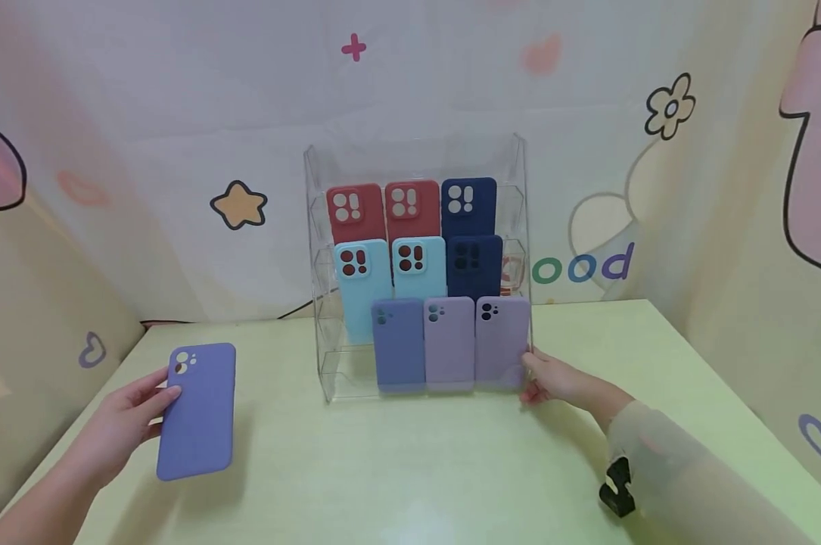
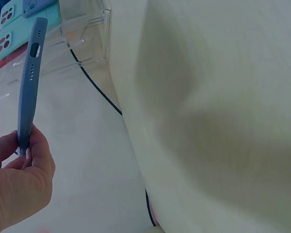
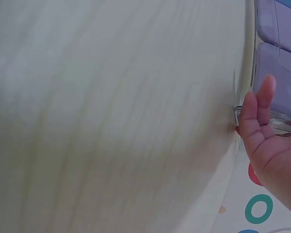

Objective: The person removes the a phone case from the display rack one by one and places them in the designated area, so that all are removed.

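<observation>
My left hand (image 1: 127, 416) pinches a blue-violet phone case (image 1: 202, 424) by its left edge, holding it upright above the table's left side. Edge-on in the left wrist view, that phone case (image 2: 31, 82) shows its port cutout and small holes. My right hand (image 1: 553, 378) grips the lower right corner of a clear tiered display stand (image 1: 349, 386), beside a lilac phone case (image 1: 502, 348) at the end of the front row. Left of it in that row stand another lilac case (image 1: 449, 348) and a blue-violet case (image 1: 399, 348). In the right wrist view, the fingers (image 3: 250, 119) lie at the stand's side panel.
Behind the front row, the middle tier holds two light blue cases (image 1: 362, 295) and a navy case (image 1: 474, 265). Higher up are two red cases (image 1: 356, 219) and another navy case (image 1: 469, 212). The stand rests on a pale table (image 1: 383, 469) before a printed curtain (image 1: 178, 151).
</observation>
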